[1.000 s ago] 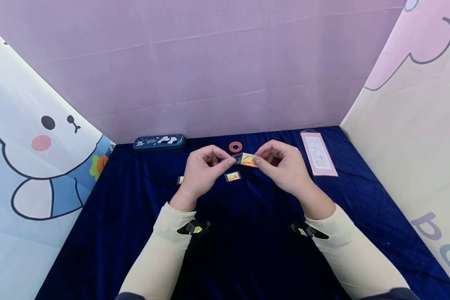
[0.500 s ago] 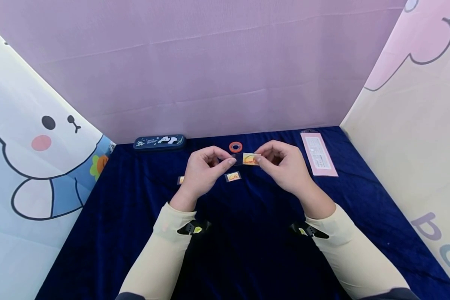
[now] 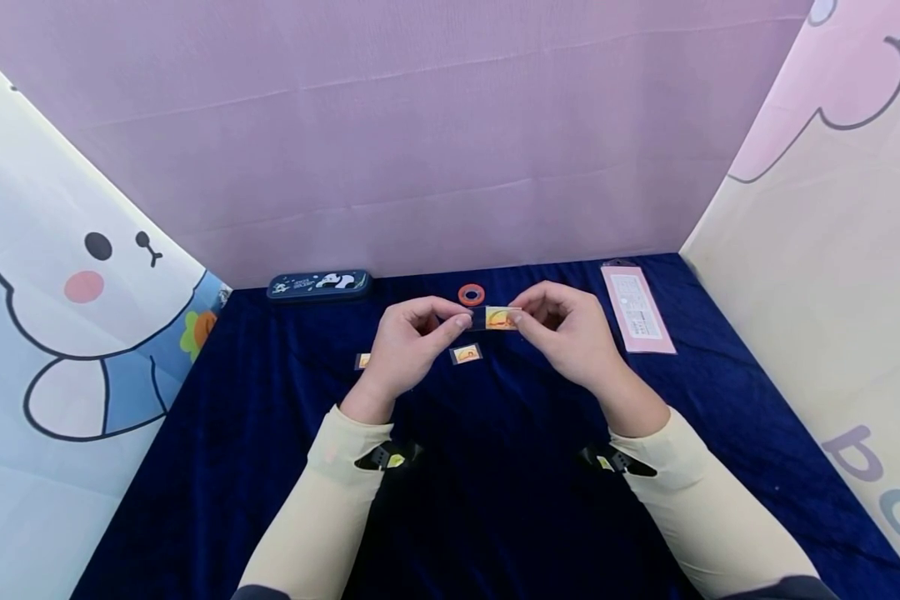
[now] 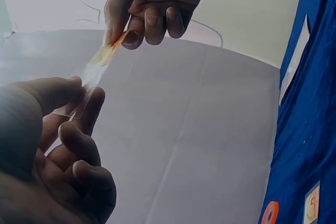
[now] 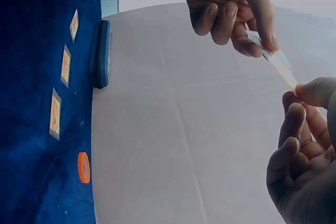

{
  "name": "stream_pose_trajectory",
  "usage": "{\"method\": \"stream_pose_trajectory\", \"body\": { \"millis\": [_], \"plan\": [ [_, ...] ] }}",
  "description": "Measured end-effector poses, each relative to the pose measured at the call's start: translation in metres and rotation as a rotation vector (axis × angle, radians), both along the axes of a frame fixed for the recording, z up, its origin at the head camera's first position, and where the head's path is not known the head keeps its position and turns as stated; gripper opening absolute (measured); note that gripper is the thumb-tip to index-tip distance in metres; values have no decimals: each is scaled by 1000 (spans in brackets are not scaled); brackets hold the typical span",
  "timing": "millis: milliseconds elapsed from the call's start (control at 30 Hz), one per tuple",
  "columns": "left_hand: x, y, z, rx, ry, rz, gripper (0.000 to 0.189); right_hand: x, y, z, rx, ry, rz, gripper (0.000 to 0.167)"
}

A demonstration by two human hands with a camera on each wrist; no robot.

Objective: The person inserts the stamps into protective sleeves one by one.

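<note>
Between my hands, above the table, is a small clear plastic sleeve (image 4: 93, 77) with a yellow-and-orange printed card (image 3: 499, 318) at its right end. My left hand (image 3: 418, 335) pinches the clear end between thumb and forefinger. The card end is pinched by the thumb and forefinger of my right hand (image 3: 566, 333). How far the card sits inside the sleeve cannot be told, as my right fingertips cover its outer edge. In the right wrist view, three similar sleeved cards (image 5: 55, 114) lie in a row on the blue cloth.
A roll of tape with an orange-red ring (image 3: 471, 294) lies just beyond my hands. The dark blue panda pencil case (image 3: 318, 285) stands at the back left. At the back right is a pink flat pack (image 3: 637, 307) with a white label. A lilac backdrop (image 3: 450, 150) rises behind the table.
The sleeve and card have levelled from a slight tilt, and my left hand has dropped a little. My right hand keeps nearly the same place.
</note>
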State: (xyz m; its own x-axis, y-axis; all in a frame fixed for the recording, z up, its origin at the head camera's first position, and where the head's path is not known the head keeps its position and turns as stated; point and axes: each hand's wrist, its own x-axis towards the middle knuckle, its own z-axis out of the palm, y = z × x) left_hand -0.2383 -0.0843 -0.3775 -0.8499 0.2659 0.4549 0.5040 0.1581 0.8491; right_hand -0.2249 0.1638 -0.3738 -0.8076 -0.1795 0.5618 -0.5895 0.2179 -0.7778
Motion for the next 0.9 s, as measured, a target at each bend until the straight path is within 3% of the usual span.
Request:
{"method": "stream_pose_trajectory", "body": {
  "millis": [267, 567, 900],
  "plan": [
    [0, 0, -1, 15, 13, -64, 13, 20, -9, 25, 2, -30, -5, 6],
    [0, -4, -2, -22, 64, -61, 17, 20, -8, 26, 1, -24, 4, 5],
    [-1, -4, 0, 37, -12, -32, 12, 16, -7, 22, 4, 6, -8, 6]
  ]
}}
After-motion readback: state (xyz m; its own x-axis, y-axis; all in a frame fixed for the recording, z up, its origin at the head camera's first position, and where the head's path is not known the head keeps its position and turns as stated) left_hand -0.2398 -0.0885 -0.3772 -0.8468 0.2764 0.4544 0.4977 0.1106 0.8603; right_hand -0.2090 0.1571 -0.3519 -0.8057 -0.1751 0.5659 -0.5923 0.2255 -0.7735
